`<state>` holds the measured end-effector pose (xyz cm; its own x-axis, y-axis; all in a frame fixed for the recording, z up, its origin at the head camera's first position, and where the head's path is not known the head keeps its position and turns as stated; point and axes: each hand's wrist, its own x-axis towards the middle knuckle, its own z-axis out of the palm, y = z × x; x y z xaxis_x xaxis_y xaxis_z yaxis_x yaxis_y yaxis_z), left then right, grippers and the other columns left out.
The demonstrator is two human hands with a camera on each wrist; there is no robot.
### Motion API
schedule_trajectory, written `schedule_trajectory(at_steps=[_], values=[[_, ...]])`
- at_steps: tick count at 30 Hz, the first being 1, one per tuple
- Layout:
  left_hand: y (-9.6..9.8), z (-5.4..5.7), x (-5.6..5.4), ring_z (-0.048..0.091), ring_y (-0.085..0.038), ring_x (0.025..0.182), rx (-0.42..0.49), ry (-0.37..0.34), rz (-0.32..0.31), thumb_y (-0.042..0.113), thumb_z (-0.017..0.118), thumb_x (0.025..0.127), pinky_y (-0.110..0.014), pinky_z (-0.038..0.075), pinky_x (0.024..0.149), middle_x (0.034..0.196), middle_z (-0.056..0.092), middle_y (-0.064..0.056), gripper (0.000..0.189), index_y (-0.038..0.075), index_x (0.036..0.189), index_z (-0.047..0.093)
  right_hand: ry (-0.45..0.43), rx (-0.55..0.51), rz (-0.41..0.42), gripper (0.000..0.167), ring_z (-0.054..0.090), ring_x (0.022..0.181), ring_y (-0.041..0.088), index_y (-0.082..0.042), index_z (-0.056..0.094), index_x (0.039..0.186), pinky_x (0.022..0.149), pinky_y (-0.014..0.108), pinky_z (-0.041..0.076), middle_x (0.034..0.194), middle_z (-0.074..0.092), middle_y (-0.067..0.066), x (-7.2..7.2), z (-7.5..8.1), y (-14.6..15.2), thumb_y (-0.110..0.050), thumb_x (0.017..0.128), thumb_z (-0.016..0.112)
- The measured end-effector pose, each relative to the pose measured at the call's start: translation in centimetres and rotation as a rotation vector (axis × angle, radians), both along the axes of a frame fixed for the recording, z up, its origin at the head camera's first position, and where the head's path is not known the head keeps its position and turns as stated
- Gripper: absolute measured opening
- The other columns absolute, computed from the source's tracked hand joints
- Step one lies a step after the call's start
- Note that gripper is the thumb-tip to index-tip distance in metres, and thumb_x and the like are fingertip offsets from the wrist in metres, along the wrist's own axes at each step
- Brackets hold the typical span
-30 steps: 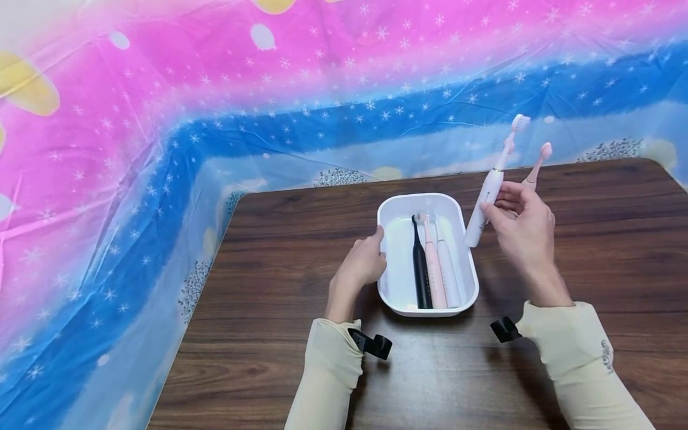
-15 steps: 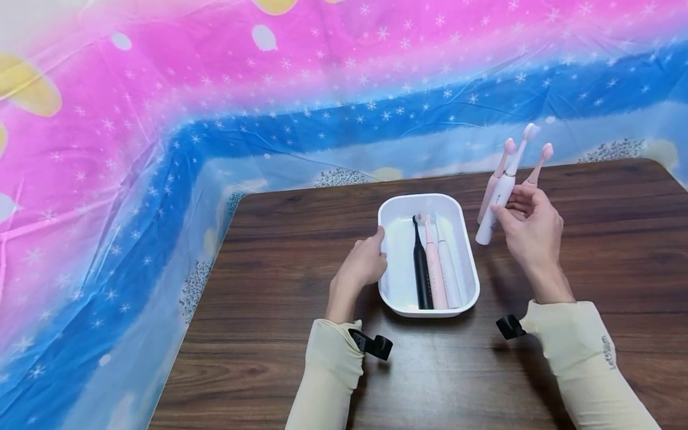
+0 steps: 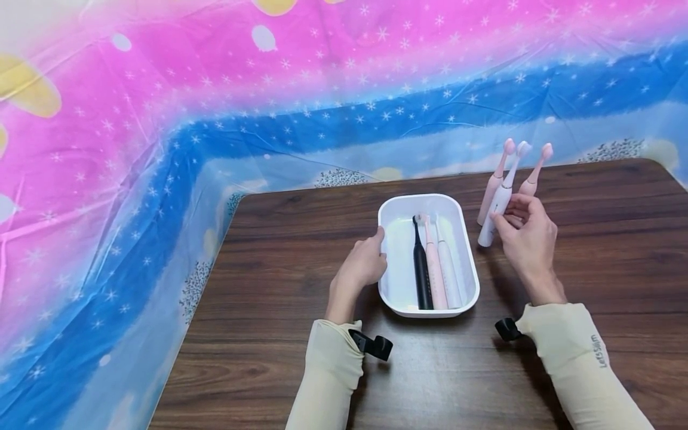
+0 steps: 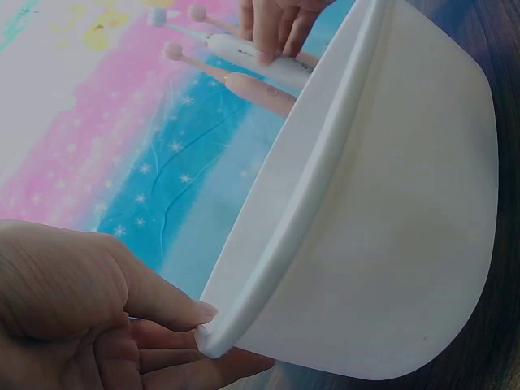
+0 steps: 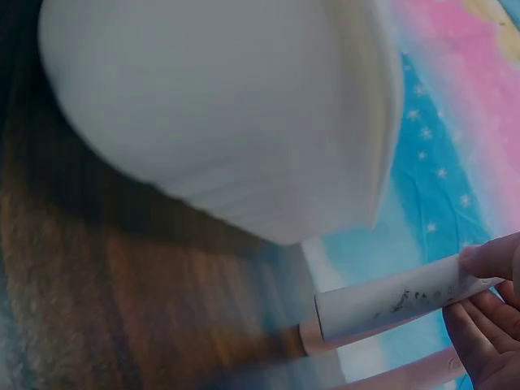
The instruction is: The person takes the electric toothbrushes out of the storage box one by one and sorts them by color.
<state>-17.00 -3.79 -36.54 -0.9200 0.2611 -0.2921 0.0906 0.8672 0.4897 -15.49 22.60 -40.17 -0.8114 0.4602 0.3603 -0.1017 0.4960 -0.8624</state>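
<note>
My right hand (image 3: pixel 529 236) pinches a white electric toothbrush (image 3: pixel 500 200) by its handle, head up and slightly tilted, to the right of the tray. Whether its base touches the table I cannot tell. Beside it stand two pink electric toothbrushes, one just behind on the left (image 3: pixel 490 194) and one (image 3: pixel 529 186) partly hidden by my right hand. My left hand (image 3: pixel 365 260) grips the left rim of a white plastic tray (image 3: pixel 383 209); in the left wrist view the thumb (image 4: pixel 175 305) lies on the rim with fingers beneath. Inside the tray lie a black toothbrush (image 3: pixel 421 269), a pink one (image 3: pixel 435 269) and a white one (image 3: pixel 448 272).
The dark wood table (image 3: pixel 258 298) bears everything, its far edge just behind the standing toothbrushes. A pink and blue patterned cloth (image 3: pixel 322 95) hangs behind and along the left side. Black wrist mounts (image 3: pixel 378 346) stick out from both sleeves.
My right hand has brought the white toothbrush rightward from the tray's right rim, lowered it and turned it more upright. The left pink toothbrush has come into fuller view. My left hand stays put.
</note>
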Motion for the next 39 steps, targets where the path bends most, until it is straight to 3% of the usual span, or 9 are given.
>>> schedule_trajectory(at_steps=[6, 13, 24, 26, 32, 39], values=[[0.0, 0.0, 0.0, 0.052, -0.02, 0.113, 0.0, -0.002, 0.002, 0.012, 0.04, 0.1, -0.035, 0.043, 0.092, 0.149, 0.042, -0.011, 0.056, 0.01, 0.153, 0.021, -0.036, 0.026, 0.012, 0.042, 0.06, 0.093, 0.0, 0.001, 0.054, 0.122, 0.085, 0.019, 0.051, 0.113, 0.065, 0.015, 0.0, -0.7, 0.2, -0.013, 0.086, 0.07], [0.1, 0.0, 0.0, 0.051, -0.019, 0.116, -0.003, -0.01, 0.004, 0.013, 0.04, 0.101, -0.035, 0.042, 0.093, 0.15, 0.041, -0.011, 0.056, 0.011, 0.153, 0.021, -0.04, 0.037, 0.012, 0.04, 0.052, 0.083, -0.014, 0.003, 0.054, 0.12, 0.08, 0.011, 0.049, 0.11, 0.066, 0.017, -0.1, -1.3, 0.3, -0.012, 0.085, 0.07], [0.2, 0.0, 0.0, 0.051, -0.02, 0.116, -0.011, -0.013, 0.006, 0.013, 0.04, 0.101, -0.035, 0.042, 0.093, 0.151, 0.039, -0.01, 0.057, 0.012, 0.154, 0.02, -0.026, 0.067, 0.008, 0.038, 0.052, 0.082, -0.013, 0.004, 0.054, 0.117, 0.078, 0.007, 0.047, 0.105, 0.066, 0.017, -0.2, -1.7, 0.3, -0.008, 0.084, 0.07], [0.1, 0.0, 0.0, 0.05, -0.02, 0.117, -0.01, -0.012, 0.006, 0.013, 0.039, 0.101, -0.035, 0.042, 0.094, 0.151, 0.039, -0.01, 0.057, 0.012, 0.154, 0.019, -0.024, 0.078, 0.01, 0.038, 0.056, 0.084, -0.008, 0.004, 0.054, 0.116, 0.078, 0.007, 0.047, 0.105, 0.066, 0.017, -0.1, -1.6, 0.3, -0.007, 0.084, 0.07], [0.0, 0.0, 0.0, 0.051, -0.02, 0.116, -0.005, -0.012, 0.011, 0.013, 0.04, 0.101, -0.035, 0.042, 0.093, 0.151, 0.039, -0.01, 0.057, 0.012, 0.154, 0.02, -0.035, 0.104, 0.02, 0.039, 0.065, 0.096, 0.024, 0.005, 0.052, 0.116, 0.079, 0.008, 0.047, 0.107, 0.066, 0.018, 0.1, -1.6, 0.1, -0.006, 0.084, 0.07], [0.0, 0.0, 0.0, 0.05, -0.02, 0.12, -0.007, -0.009, 0.011, 0.013, 0.04, 0.101, -0.036, 0.042, 0.095, 0.151, 0.039, -0.011, 0.057, 0.011, 0.154, 0.02, -0.033, 0.104, 0.025, 0.039, 0.065, 0.097, 0.027, 0.005, 0.052, 0.116, 0.078, 0.007, 0.047, 0.108, 0.066, 0.019, 0.1, -1.7, 0.0, -0.006, 0.084, 0.07]])
